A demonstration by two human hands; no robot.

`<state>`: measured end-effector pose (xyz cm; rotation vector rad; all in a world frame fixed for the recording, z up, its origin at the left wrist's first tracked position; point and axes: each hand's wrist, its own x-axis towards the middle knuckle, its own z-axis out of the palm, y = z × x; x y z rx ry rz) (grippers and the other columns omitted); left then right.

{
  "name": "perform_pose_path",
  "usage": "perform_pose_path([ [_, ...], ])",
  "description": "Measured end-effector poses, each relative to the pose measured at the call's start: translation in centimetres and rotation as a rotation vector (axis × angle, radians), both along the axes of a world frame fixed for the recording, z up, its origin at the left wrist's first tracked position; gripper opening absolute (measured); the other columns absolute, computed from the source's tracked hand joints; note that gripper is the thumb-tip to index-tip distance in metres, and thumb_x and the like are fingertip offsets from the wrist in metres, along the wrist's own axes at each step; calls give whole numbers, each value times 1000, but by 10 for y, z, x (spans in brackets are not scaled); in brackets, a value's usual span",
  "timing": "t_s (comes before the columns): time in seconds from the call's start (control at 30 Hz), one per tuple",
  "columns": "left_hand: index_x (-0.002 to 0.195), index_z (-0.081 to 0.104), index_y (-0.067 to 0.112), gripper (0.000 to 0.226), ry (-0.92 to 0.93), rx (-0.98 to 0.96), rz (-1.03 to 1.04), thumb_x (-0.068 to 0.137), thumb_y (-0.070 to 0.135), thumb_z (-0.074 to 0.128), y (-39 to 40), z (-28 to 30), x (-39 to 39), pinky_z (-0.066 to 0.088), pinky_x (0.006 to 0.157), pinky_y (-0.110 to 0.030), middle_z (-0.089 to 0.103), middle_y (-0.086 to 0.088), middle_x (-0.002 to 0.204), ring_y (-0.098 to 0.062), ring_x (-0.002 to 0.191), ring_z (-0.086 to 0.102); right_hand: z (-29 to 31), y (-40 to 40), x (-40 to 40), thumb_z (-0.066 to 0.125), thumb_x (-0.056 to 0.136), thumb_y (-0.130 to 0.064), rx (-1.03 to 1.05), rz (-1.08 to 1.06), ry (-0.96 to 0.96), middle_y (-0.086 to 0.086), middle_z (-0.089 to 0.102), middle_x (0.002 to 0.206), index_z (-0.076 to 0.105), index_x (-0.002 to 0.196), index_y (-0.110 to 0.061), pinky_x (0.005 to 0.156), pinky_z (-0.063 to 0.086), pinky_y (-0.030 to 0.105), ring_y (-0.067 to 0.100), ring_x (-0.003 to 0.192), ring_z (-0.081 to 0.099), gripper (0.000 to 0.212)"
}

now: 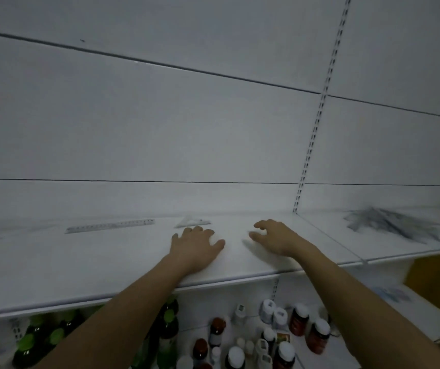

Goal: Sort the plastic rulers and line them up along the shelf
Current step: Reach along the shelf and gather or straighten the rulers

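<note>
Both hands are resting on the white shelf [54, 267], near its middle and short of the back wall. The left hand [196, 245] is lying palm down with fingers spread wide, holding nothing. The right hand [273, 237] is hovering or just touching the surface, fingers loosely curled and parted, also holding nothing.

A clear straight ruler [109, 226] is lying flat near the back edge, left of the hands, its long axis running along the shelf from left to right, the right end sitting slightly nearer the wall. A clear triangular ruler [192, 221] is lying flat just beyond the left fingertips, its long side running along the shelf and its apex pointing toward the back wall. A loose heap of clear rulers [392, 225] is fanning out on the next shelf section to the right, well apart from the hands.
</note>
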<state>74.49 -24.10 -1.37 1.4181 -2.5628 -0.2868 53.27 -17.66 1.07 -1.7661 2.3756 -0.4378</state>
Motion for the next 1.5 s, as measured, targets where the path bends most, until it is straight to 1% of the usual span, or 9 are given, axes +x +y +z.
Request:
perform_pose_path([
  [0.27,143,39,33,62,52,-1,-142,91,66,30,82,28,-107,29,109,-46,37,0,151,-25,136,35,10,99,-72,42,94,-57,-32,-113,49,0,44,148,46,140,-24,109,35,43,23,133,41,57],
  [0.47,142,40,33,60,57,14,-244,91,66,32,172,27,-208,30,106,-44,38,0,149,-24,135,36,5,208,-158,45,95,-50,-13,-176,-8,9,46,144,48,138,-15,105,39,38,26,128,45,55],
  [0.63,141,42,31,59,49,10,-308,92,65,34,236,30,-287,32,107,-44,41,-1,146,-26,132,38,14,293,-230,47,97,-46,13,-256,-2,9,45,146,46,142,-11,103,39,34,25,129,47,58],
  [0.8,138,46,30,59,45,-19,-354,91,64,38,274,31,-347,38,103,-44,46,-2,142,-26,128,43,26,339,-294,47,96,-48,-18,-300,-26,9,47,146,47,141,-13,106,40,40,26,129,47,57],
  [0.9,137,47,30,56,52,-35,-372,91,62,40,281,31,-376,40,99,-39,47,-1,141,-24,127,44,20,347,-322,47,96,-47,-40,-321,-77,9,46,146,46,142,-14,106,40,38,25,129,47,57],
  [1.1,138,46,26,53,52,-13,-379,93,55,44,256,28,-434,41,101,-40,47,-3,140,-24,126,45,-5,334,-375,48,95,-48,-24,-315,-104,10,47,145,47,141,-15,106,40,39,26,129,47,56],
  [1.27,139,45,23,53,180,100,-340,92,47,50,207,32,-496,42,101,-35,48,-4,142,-22,125,49,-9,306,-435,47,96,-49,22,-304,-86,8,46,145,45,143,-18,104,42,38,25,128,47,56],
  [1.4,132,52,18,46,290,146,-313,91,37,56,170,31,-546,42,95,-31,55,-6,133,-23,119,53,5,274,-490,49,95,-48,21,-306,-50,6,46,144,47,140,-19,103,42,38,24,125,49,54],
  [1.5,123,57,14,39,310,171,-292,88,31,62,150,21,-576,42,84,-27,61,-8,121,-24,108,57,16,246,-524,48,96,-47,-27,-285,-17,7,49,140,50,136,-18,102,42,36,23,124,49,50],
])
